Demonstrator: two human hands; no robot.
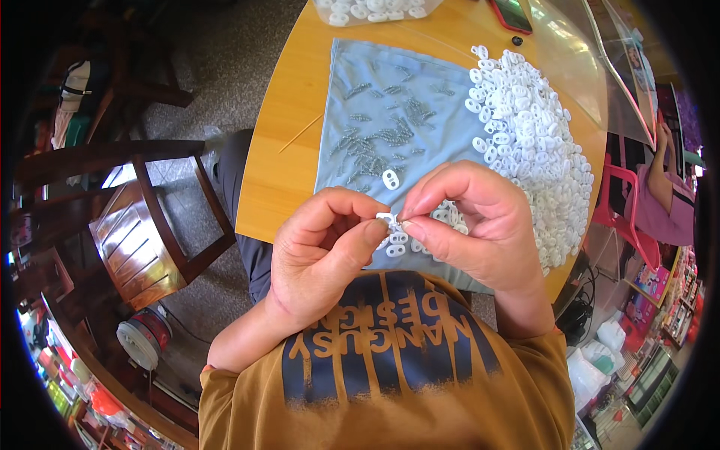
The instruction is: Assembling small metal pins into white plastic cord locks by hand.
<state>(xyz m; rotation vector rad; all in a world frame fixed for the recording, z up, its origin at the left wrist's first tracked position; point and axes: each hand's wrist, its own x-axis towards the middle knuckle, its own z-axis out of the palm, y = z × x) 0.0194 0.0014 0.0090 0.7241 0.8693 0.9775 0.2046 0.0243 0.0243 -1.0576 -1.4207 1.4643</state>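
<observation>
Close to the table's near edge, my hands meet fingertip to fingertip. Thumb and forefinger of my left hand (319, 244) are closed on a small white plastic cord lock (388, 218). My right hand (480, 229) pinches at the cord lock's right side; what lies between those fingertips is too small to make out. One loose two-hole white piece (390, 179) lies on the blue-grey cloth (450, 79) just beyond my fingers. Small metal coil springs (386, 136) are scattered farther up the cloth. Several more white pieces (395, 250) show below and behind my hands.
A large heap of white pieces (521, 127) covers the cloth's right side and the wooden table (281, 176). At the far edge stand a clear container (375, 10) of white pieces and a red-cased phone (513, 15). A thin stick (300, 133) lies left; a wooden chair (146, 232) stands beyond.
</observation>
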